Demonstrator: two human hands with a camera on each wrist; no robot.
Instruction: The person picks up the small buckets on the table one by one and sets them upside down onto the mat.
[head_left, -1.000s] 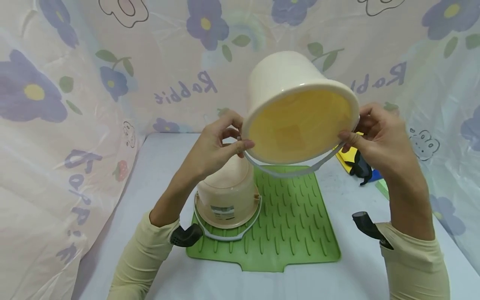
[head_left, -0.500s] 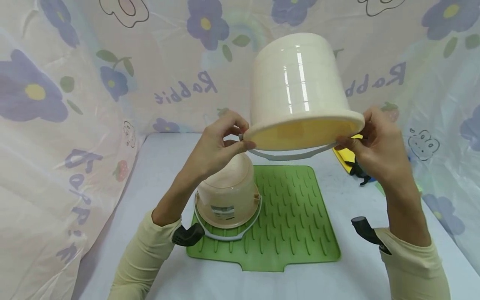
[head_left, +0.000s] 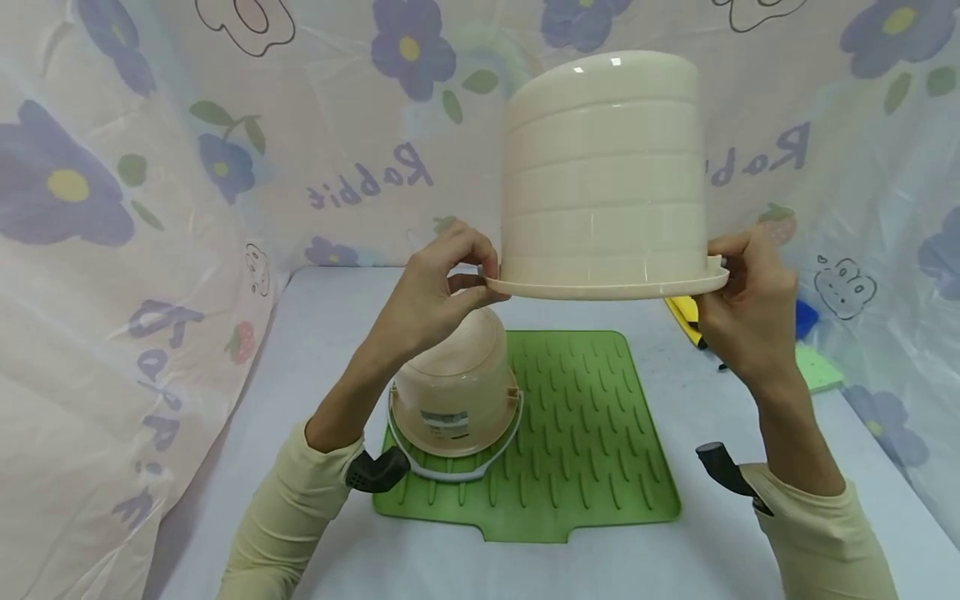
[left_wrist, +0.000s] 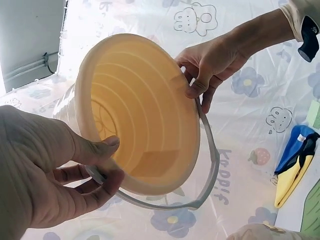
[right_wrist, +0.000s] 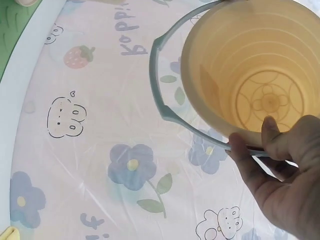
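While pinching a raised bucket point(head_left: 603, 183) by its rim point(head_left: 607, 292) with left hand point(head_left: 435, 292) and right hand point(head_left: 746, 312), holding it upside down near another bucket point(head_left: 453, 387). Likely the upending step; next, lower evenly.

A pale, wrinkled curtain point(head_left: 315, 108) hangs behind the table point(head_left: 337, 550) and also along its left and right sides. It is printed with purple flowers point(head_left: 408, 48), green leaves point(head_left: 480, 81), strawberries point(head_left: 241, 342) and the word "Rabbit" point(head_left: 371, 177), which appears in reverse. The table has a white top. Beyond the curtain's edge, the left wrist view shows a grey surface point(left_wrist: 30, 25) with pipe-like lines point(left_wrist: 27, 69).
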